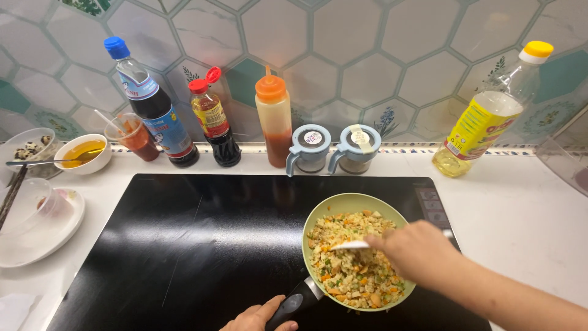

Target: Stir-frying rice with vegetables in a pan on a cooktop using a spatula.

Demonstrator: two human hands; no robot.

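Down at the near edge of the black cooktop (184, 245), my left hand (257, 320) is wrapped tight around the dark pan handle (294, 304), likely steadying things while I stir. Left of the cooktop I see a white plate (43, 239) and a small bowl of amber sauce (82, 153). Behind the cooktop stand a blue-capped dark bottle (153, 110), a red-capped one (214, 122) and an orange squeeze bottle (274, 116), all within reach. On the cooktop's right half sits the green pan (352, 205) of fried rice (349, 257). My right hand (419, 251) is closed on a pale spatula (350, 245), blade in the rice. Behind right stands a yellow-capped oil bottle (490, 110).
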